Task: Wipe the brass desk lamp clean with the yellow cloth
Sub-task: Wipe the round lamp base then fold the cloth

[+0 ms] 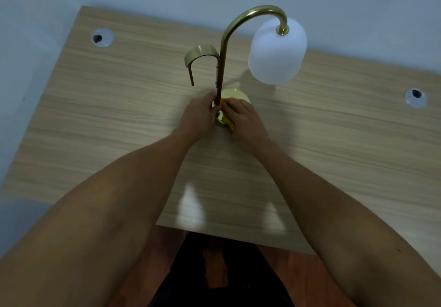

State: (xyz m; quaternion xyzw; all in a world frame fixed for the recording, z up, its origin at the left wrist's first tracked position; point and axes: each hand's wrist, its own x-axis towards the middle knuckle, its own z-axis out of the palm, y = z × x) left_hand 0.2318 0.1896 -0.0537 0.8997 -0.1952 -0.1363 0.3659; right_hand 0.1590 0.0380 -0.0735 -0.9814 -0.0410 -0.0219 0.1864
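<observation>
Standing upright mid-desk (95, 116), the brass desk lamp (223, 51) is being steadied at its stem's foot by the closed left hand (199, 118), while the yellow cloth (229, 123) is being pressed onto its round base by the right hand (241, 118).

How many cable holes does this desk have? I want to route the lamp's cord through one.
2: one cable hole near the desk's far left corner, another near its right edge. The arms could hide more.
</observation>
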